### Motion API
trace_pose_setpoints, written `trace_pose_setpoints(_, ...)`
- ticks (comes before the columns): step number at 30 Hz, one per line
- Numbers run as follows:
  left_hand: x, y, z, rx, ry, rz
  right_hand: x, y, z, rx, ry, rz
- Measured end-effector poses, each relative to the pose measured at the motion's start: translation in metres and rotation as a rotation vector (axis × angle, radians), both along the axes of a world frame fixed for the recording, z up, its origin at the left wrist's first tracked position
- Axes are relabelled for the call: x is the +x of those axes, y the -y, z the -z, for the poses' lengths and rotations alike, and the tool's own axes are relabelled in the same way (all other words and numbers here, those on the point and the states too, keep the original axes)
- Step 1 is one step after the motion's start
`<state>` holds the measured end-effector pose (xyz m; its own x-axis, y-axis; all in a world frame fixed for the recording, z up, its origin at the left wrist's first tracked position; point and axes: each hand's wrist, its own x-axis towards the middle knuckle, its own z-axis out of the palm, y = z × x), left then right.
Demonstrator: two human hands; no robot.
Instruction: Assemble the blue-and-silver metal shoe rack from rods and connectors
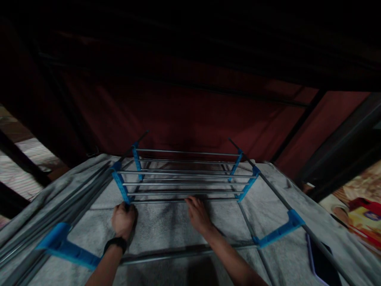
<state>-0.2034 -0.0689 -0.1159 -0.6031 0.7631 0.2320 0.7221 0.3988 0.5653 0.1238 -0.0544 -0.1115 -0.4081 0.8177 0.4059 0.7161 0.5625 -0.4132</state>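
Note:
A rack of thin grey metal rods (166, 194) and blue plastic brackets (244, 190) lies on a grey cloth in front of me. My left hand (123, 219), with a dark band on its wrist, is closed around the lower end of a blue bracket (121, 186) on the rack's left side. My right hand (198, 212) has its fingertips pinched on the lowest near rod, around its middle. Nearer me, a blue bracket (70, 247) sits at the left and another blue bracket (279, 235) at the right, with a thicker rod (166, 256) between them.
Several loose grey rods (68, 214) lie along the left of the grey cloth (166, 228). A phone (323, 262) rests at the lower right, close to the side rod. Red fabric (193, 115) hangs behind the rack. A yellow and red packet (364, 218) is at the far right.

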Motion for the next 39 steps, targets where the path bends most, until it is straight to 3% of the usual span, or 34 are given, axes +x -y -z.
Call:
trace_pose_setpoints(4, 0.005, 0.005, -0.010, 0.062, 0.117, 0.028, 0.057, 0.003, 0.024, 0.032, -0.236, 0.154)
trace_pose_setpoints(7, 0.015, 0.010, -0.020, 0.056, 0.150, -0.069, 0.100, 0.001, 0.045, 0.010, -0.301, 0.203)
trace_pose_setpoints(10, 0.025, 0.015, -0.022, 0.028, 0.200, -0.191, 0.134, 0.001, 0.065, -0.109, -0.378, 0.319)
trace_pose_setpoints(13, 0.034, 0.021, -0.019, 0.096, 0.202, -0.150, 0.153, 0.002, 0.075, -0.181, -0.405, 0.370)
trace_pose_setpoints(16, 0.045, 0.023, -0.018, 0.166, 0.321, 0.059, 0.156, -0.001, 0.073, -0.200, -0.393, 0.389)
trace_pose_setpoints(19, 0.058, 0.022, -0.019, 0.102, 0.454, 0.347, 0.151, -0.006, 0.065, -0.236, -0.339, 0.420)
trace_pose_setpoints(26, 0.080, 0.009, -0.019, -0.264, 0.237, 0.657, 0.141, -0.009, 0.062, -0.365, -0.235, 0.422)
trace_pose_setpoints(33, 0.091, 0.002, -0.021, -0.398, 0.104, 0.703, 0.151, -0.011, 0.069, -0.409, -0.155, 0.328)
trace_pose_setpoints(39, 0.093, 0.005, -0.019, -0.433, 0.088, 0.668, 0.158, -0.012, 0.078, -0.378, -0.152, 0.383)
